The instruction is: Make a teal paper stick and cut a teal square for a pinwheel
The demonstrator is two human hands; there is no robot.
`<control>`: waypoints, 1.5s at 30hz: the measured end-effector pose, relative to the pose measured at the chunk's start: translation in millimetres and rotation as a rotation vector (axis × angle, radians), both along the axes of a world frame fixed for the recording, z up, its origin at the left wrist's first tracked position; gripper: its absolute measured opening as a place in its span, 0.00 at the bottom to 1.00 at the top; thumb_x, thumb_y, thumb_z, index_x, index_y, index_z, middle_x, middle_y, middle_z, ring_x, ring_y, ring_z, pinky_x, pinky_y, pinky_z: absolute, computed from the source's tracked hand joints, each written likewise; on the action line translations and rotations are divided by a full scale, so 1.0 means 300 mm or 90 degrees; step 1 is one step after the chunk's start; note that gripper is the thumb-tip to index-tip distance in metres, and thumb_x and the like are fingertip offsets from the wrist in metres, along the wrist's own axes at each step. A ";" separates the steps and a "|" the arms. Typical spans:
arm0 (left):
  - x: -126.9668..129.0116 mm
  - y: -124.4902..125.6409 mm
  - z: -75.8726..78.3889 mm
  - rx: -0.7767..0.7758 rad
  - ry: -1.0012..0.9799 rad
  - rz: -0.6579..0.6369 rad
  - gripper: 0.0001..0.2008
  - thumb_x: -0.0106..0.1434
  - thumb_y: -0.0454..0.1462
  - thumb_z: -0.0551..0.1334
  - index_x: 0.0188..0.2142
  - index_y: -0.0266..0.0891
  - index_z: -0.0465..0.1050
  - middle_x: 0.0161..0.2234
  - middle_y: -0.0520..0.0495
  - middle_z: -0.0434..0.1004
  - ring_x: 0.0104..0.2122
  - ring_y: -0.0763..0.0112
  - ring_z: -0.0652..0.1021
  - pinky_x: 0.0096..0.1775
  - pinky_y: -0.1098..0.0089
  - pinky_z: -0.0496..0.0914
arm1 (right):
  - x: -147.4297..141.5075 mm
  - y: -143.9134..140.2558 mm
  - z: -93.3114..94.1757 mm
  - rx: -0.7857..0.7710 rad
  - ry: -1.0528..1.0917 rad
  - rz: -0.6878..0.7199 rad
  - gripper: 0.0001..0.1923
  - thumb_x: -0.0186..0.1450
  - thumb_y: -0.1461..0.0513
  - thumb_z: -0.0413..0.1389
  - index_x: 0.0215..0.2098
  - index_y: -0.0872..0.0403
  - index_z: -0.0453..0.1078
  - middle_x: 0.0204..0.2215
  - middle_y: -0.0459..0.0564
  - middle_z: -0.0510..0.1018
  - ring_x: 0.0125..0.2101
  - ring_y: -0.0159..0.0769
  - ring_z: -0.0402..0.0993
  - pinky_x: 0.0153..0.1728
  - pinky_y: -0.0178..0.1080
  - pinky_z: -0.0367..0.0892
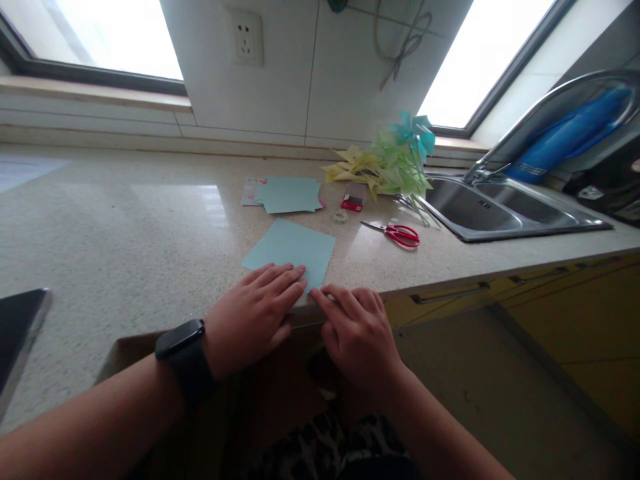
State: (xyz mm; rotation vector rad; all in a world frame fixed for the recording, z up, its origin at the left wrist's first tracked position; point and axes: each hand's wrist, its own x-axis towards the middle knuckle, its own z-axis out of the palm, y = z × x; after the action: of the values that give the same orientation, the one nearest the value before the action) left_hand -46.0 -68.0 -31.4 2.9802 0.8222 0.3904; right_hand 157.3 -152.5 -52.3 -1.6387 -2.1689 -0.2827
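Paper [293, 250], one pale blue square sheet, lay flat on the speckled counter [125, 227] close to its front edge, turned so that one corner pointed toward the person. It sat there within easy reach of both hands, which seemed the reason for its place, while the supplies stayed farther back. The left hand [253, 313] rested palm down with its fingers stretched nearly straight and close together, the fingertips pressing on the near edge of the sheet; it gripped nothing and was flat and released rather than clenched, apparently pinning the sheet so it would not slide. A dark watch [183, 353] sat on that wrist. The right hand [357, 330] lay just beside it, also loosely open and flat, its fingertips meeting the sheet's near corner at the counter edge; whether a fold was pinched under them could not be told. Well apart, toward the wall, lay a stack [290, 195] of similar blue sheets, a small red box [353, 202], a tape roll [340, 216] and red scissors [397, 233]. A heap of folded pinwheels [395, 163] in yellow, green and teal stood beside the sink [500, 210].
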 end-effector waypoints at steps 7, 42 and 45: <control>0.002 0.001 -0.003 0.006 0.002 0.000 0.26 0.63 0.35 0.63 0.60 0.37 0.66 0.67 0.39 0.64 0.64 0.50 0.66 0.64 0.49 0.61 | -0.009 0.008 0.003 -0.014 -0.031 -0.023 0.26 0.65 0.66 0.56 0.62 0.50 0.69 0.52 0.48 0.77 0.42 0.46 0.64 0.46 0.51 0.60; 0.008 -0.006 0.009 -0.007 0.013 0.008 0.24 0.65 0.35 0.62 0.61 0.35 0.66 0.66 0.39 0.65 0.63 0.51 0.66 0.63 0.50 0.61 | -0.040 -0.013 0.012 0.013 0.007 -0.035 0.22 0.67 0.65 0.53 0.60 0.55 0.71 0.48 0.52 0.78 0.43 0.47 0.67 0.47 0.50 0.61; 0.008 -0.005 0.007 -0.006 0.009 0.006 0.24 0.64 0.35 0.63 0.60 0.35 0.66 0.66 0.39 0.65 0.62 0.51 0.67 0.62 0.50 0.62 | -0.045 -0.008 0.012 0.022 -0.001 -0.040 0.22 0.67 0.64 0.53 0.58 0.55 0.72 0.46 0.52 0.78 0.42 0.47 0.67 0.45 0.50 0.61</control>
State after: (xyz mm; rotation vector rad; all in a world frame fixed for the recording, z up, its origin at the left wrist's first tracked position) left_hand -43.5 -69.5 -29.3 2.9748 0.8380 0.3658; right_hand 144.0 -155.0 -48.7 -1.6908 -2.1047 -0.3383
